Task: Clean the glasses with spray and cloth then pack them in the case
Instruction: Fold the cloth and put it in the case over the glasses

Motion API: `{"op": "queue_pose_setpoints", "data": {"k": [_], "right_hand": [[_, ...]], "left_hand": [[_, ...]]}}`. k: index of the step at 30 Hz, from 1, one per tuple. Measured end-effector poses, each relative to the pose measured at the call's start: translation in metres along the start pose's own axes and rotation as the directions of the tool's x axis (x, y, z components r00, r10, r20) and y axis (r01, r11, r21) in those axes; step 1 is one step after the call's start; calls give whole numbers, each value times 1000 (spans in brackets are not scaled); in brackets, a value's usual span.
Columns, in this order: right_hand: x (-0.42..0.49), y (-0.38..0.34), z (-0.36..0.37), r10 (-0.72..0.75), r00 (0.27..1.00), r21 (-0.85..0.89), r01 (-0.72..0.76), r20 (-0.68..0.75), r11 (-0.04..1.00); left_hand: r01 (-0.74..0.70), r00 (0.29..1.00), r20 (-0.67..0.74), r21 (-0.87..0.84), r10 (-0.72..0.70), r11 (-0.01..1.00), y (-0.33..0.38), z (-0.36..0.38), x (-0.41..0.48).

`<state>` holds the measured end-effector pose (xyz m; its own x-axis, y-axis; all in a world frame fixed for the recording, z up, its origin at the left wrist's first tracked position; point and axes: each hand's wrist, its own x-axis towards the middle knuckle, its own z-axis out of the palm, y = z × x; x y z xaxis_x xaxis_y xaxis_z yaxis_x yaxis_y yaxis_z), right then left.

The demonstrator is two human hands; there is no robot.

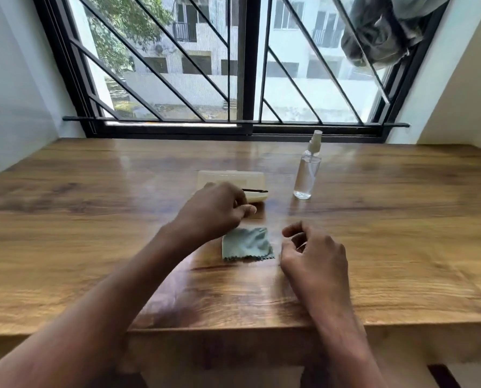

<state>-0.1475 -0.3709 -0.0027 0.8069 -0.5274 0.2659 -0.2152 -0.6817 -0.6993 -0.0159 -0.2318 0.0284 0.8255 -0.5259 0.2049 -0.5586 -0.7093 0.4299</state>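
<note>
A pale translucent case (230,177) lies open in the middle of the wooden table (401,233). My left hand (215,210) is over its near half with curled fingers. It seems to grip the glasses, of which only one thin dark temple (256,190) shows past my knuckles; the lenses are hidden. A light blue cloth (247,244) lies flat just in front of the case, partly under my left wrist. My right hand (313,254) hovers to the right of the cloth, fingers loosely curled and holding nothing. A clear spray bottle (307,172) stands upright to the right of the case.
A barred window (244,65) runs along the table's far edge, with white walls on both sides. The table's near edge (233,331) is right under my forearms.
</note>
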Motion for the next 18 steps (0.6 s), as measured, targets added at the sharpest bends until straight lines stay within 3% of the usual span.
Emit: {"op": "queue_pose_setpoints", "data": {"k": [2,5,10,18], "right_hand": [[3,4,1,-80,997,26,80,3,996],[12,9,4,-207,970,25,205,131,978],[20,9,3,-238,905,-205,323,354,924],[32,7,-9,-127,836,-268,309,533,913]], "left_hand": [[-133,990,-50,-10,132,991,-10,-1,-19],[-245,970,1,-11,245,969,-23,0,-40],[-209,978,30,16,209,978,-37,3,-52],[-144,989,35,90,141,985,-37,0,-69]]}}
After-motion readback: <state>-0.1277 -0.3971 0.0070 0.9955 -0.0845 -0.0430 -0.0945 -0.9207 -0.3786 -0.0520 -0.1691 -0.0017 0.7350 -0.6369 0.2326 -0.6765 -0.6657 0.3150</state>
